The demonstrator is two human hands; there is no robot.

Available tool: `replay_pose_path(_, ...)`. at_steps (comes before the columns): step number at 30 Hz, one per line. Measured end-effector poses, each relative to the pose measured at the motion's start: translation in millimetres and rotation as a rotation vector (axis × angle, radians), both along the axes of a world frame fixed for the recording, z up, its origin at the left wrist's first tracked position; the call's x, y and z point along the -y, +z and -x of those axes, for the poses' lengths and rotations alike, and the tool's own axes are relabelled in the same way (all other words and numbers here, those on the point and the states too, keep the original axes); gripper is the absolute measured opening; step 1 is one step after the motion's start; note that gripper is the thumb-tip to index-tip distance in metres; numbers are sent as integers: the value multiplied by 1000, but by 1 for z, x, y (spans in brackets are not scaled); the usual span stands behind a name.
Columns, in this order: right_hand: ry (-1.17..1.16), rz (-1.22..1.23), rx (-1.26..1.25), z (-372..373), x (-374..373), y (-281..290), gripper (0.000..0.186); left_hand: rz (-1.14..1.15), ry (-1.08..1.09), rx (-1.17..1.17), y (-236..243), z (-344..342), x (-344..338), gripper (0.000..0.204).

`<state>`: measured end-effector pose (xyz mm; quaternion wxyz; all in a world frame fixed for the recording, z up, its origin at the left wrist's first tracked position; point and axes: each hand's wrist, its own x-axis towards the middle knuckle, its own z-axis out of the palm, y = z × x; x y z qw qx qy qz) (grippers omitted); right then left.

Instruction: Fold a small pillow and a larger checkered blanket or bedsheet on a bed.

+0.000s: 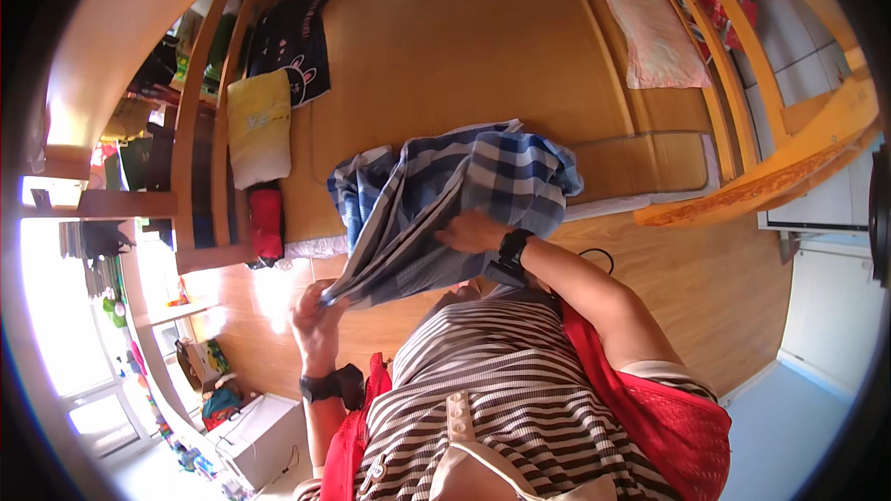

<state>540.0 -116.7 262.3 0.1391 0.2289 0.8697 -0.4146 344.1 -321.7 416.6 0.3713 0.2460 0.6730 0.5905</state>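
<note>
A blue, white and grey plaid cloth (pixel 492 172) lies bunched over the near edge of the bed, and its near part is pulled up toward my body. Whether it is a garment or bedding I cannot make out. My left hand (pixel 317 304) is closed on a corner of the cloth, drawing it taut in long folds. Farther right, my right hand (pixel 471 232) has its fingers curled onto the middle of the fabric, pinching it. Dark bands are on both wrists.
The wooden bed (pixel 464 37) has slatted rails at both ends. On it are a pale pink pillow (pixel 650 28) at the right, and a yellow folded cloth (pixel 260 125), a black printed cloth (pixel 292 37) and a red item (pixel 265 223) at the left. A white box (pixel 264 441) stands lower left.
</note>
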Motion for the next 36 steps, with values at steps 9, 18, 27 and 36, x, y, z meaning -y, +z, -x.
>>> replay_pose_path(9,152,14,293,19,25,-67,51,-313,222,-438,66,55,47,29)
replay_pose_path(18,-181,-1,287,42,17,-55,32,-351,448,-1025,162,96,36,39)
replay_pose_path(27,-799,1385,-63,-14,16,-113,44,-299,521,-1154,223,138,41,37)
replay_pose_path(36,-1309,620,357,-6,76,-247,98,-169,510,-1285,294,195,46,36)
